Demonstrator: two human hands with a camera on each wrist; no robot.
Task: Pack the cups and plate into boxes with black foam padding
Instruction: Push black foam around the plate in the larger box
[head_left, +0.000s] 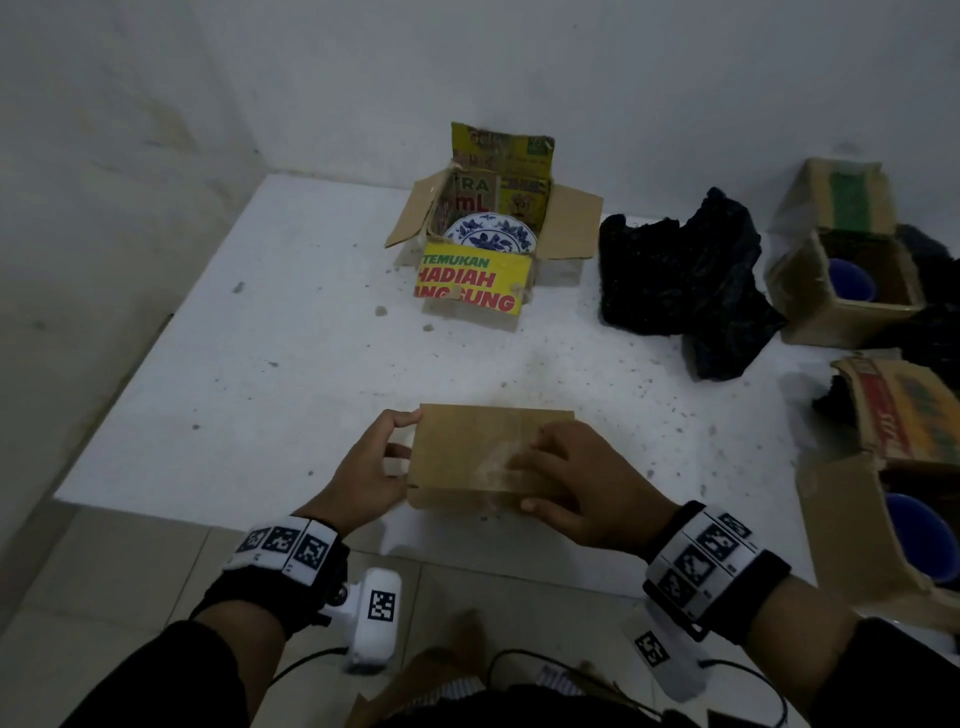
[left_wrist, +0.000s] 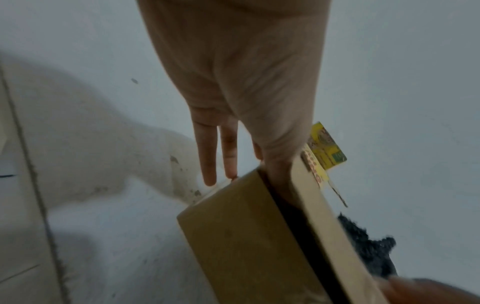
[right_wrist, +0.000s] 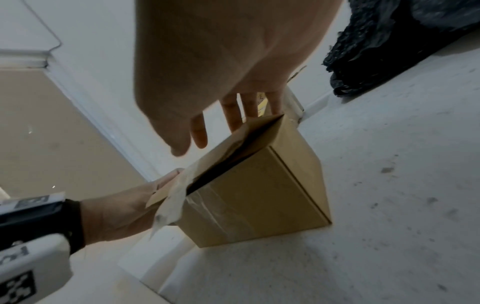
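Observation:
A plain brown box (head_left: 483, 457) stands at the near edge of the white platform (head_left: 260, 338). Its lid is slightly ajar, with a dark gap under it (right_wrist: 259, 185). My left hand (head_left: 400, 441) holds the box's left end, thumb on the lid's edge and outer fingers (left_wrist: 207, 164) straight along the side. My right hand (head_left: 561, 467) lies flat on the lid, thumb at the front edge. A blue-and-white plate (head_left: 491, 234) leans inside an open printed box (head_left: 472, 286) at the back. Black foam (head_left: 675, 280) lies to its right.
At the right, two open cartons (head_left: 810, 317) (head_left: 841, 525) each hold a blue cup (head_left: 849, 280) (head_left: 919, 540) on dark padding. Walls close the platform at the back and left. Tiled floor (head_left: 104, 571) lies below the near edge. Small crumbs dot the platform.

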